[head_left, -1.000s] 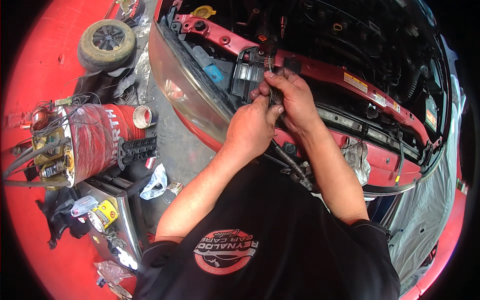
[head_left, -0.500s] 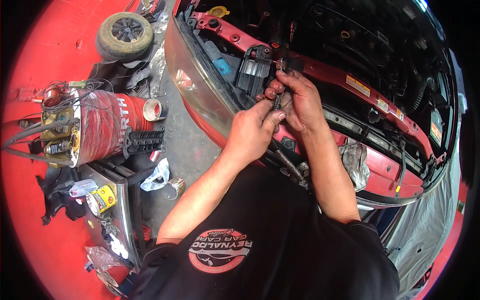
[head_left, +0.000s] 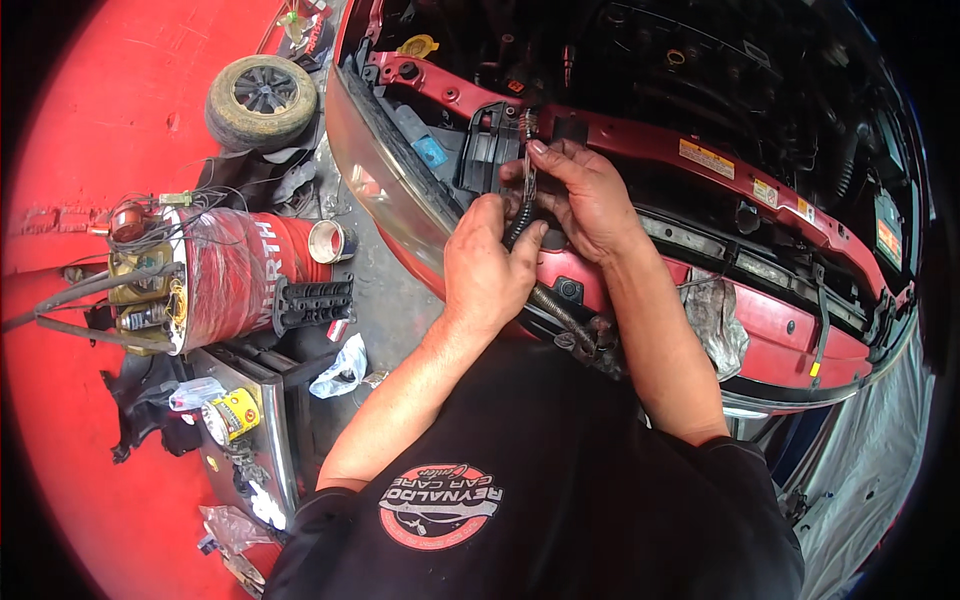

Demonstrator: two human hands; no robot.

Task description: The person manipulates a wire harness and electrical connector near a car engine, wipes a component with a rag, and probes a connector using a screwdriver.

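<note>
My left hand [head_left: 482, 265] is closed on a black corrugated sleeve [head_left: 520, 222] of a cable harness, just above the red front bumper. Thin wires [head_left: 530, 175] show bare of sleeve above it. My right hand [head_left: 590, 205] pinches the harness higher up, below a frayed, coiled-looking section [head_left: 528, 124] that runs into the engine bay. Under my hands a thicker sleeved line [head_left: 563, 318] hangs down toward my body. The hands are in front of the red radiator support [head_left: 640, 138], beside the cloudy headlight [head_left: 383, 180].
A loose wheel [head_left: 260, 103] lies at left, above a red drum [head_left: 235, 280] loaded with wires and parts. A metal cart [head_left: 270, 420] holds a yellow can [head_left: 235, 410]. A crumpled rag [head_left: 712, 325] hangs on the bumper; a grey cover [head_left: 860, 450] is at right.
My left hand has shifted slightly down and left along the harness, showing more corrugated sleeve between my hands. My right hand stays high on it. The whole view has shifted slightly.
</note>
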